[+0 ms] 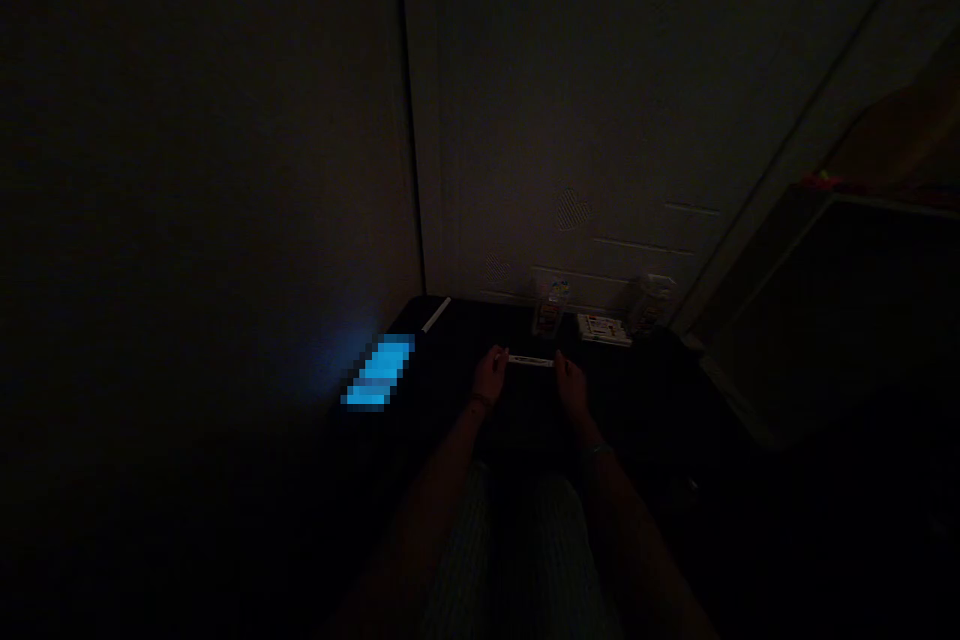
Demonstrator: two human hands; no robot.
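Observation:
In the dim head view, a thin white stick with dark print (pixel 531 361) lies level between my two hands, just over the dark table. Its left end is pinched by my left hand (pixel 491 375), its right end by my right hand (pixel 571 383). Beyond them, a flat row of similar white sticks (pixel 604 329) rests on the table. A clear package with coloured print (pixel 551 308) stands behind the held stick, and another clear package (pixel 652 305) is further right. The stick's exact kind is too dark to make out.
A glowing blue, blurred screen (pixel 379 375) lies at the table's left side. Near the back left corner is a single white stick (pixel 436 315). A wall (pixel 525 120) with heart patterns rises behind the dark table (pixel 450 400). A large dark panel (pixel 847 320) stands on the right.

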